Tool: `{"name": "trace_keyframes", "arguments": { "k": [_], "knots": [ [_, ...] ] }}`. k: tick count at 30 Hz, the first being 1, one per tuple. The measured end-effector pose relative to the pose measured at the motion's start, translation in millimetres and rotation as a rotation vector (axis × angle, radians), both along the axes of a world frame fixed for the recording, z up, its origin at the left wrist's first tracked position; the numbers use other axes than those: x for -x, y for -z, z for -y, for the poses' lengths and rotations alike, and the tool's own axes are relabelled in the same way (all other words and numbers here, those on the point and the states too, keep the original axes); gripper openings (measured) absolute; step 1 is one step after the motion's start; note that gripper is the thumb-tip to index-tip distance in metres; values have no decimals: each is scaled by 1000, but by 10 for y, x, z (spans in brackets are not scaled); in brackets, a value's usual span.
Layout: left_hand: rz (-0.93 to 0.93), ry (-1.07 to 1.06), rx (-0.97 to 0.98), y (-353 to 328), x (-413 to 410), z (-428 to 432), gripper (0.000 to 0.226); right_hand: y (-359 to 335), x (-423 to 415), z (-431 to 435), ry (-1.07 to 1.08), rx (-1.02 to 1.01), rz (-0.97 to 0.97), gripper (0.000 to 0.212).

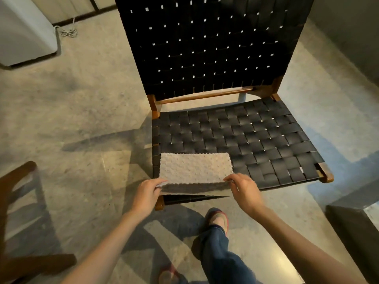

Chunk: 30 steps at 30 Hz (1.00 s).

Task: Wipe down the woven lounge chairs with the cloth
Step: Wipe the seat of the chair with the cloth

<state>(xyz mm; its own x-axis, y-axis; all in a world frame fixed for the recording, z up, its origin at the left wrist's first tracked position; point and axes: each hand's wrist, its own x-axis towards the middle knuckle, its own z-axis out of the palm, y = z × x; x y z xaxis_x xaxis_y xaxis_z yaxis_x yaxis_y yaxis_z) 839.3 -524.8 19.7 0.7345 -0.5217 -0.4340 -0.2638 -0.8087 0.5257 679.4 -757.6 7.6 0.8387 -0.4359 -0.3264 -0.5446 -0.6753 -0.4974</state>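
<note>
A lounge chair [235, 136] with a black woven seat, black woven back and brown wooden frame stands in front of me. A pale grey textured cloth [194, 168] lies folded over the seat's front left corner. My left hand [146, 193] pinches the cloth's near left corner. My right hand [245, 189] pinches its near right corner. The near edge of the cloth is lifted a little off the seat, showing its darker underside.
Part of a second wooden chair frame [22, 212] shows at the left edge. A white appliance [24, 33] and a coiled cord [68, 31] sit at the back left. A dark block [354, 232] stands at the right. My leg and shoe [218, 222] are on the concrete floor below.
</note>
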Motion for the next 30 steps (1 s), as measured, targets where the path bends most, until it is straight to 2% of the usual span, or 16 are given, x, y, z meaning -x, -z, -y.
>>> {"name": "trace_keyframes", "arguments": {
  "k": [4, 10, 15, 17, 20, 24, 27, 30],
  "knots": [
    [76, -149, 96, 399, -280, 233, 25, 368, -363, 151, 9, 159, 59, 25],
    [174, -161, 149, 1157, -627, 398, 30, 1030, -797, 289, 72, 302, -3, 30],
    [336, -168, 241, 1590, -709, 407, 38, 1445, -772, 263, 357, 446, -28, 64],
    [386, -162, 276, 1642, -723, 382, 41, 1531, -737, 257, 408, 491, -84, 70],
    [451, -125, 279, 1713, -745, 403, 43, 1647, -784, 232, 294, 607, -170, 60],
    [476, -99, 317, 1813, -761, 391, 43, 1663, -944, 160, 218, 605, -126, 45],
    [455, -123, 359, 1847, -784, 376, 43, 1539, -1050, 85, 192, 507, -51, 37],
    [384, -170, 447, 1842, -778, 330, 42, 1296, -1165, -41, 208, 367, 108, 35]
  ]
}}
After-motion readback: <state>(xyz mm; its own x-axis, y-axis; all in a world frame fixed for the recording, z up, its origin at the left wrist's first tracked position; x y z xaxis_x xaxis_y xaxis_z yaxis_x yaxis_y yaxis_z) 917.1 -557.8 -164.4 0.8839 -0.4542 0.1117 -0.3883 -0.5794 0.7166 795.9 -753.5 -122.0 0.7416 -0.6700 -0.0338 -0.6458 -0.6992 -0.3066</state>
